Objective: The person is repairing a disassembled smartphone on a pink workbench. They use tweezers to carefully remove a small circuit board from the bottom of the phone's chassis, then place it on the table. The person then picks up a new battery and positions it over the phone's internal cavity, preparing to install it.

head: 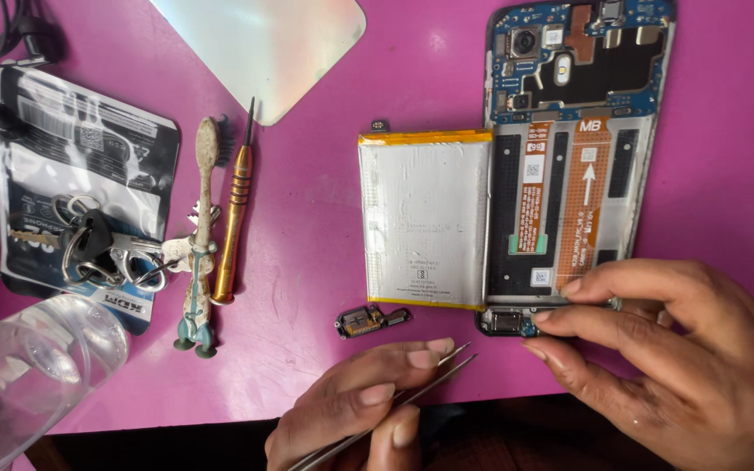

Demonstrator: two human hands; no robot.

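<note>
Tweezers [394, 406] sit pinched in the left grip [351, 410] (right grip [656, 349] fingers press the phone [569, 174] nearby).

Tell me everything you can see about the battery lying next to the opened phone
The battery is a flat silver rectangular pouch, with yellow tape along its top and bottom edges and a small dark connector tab at its top left corner. Faint small print marks its face. It lies flat on the pink mat, its right edge against or slightly over the opened phone. Neither hand touches it; the left hand, holding tweezers, is just below.
</note>
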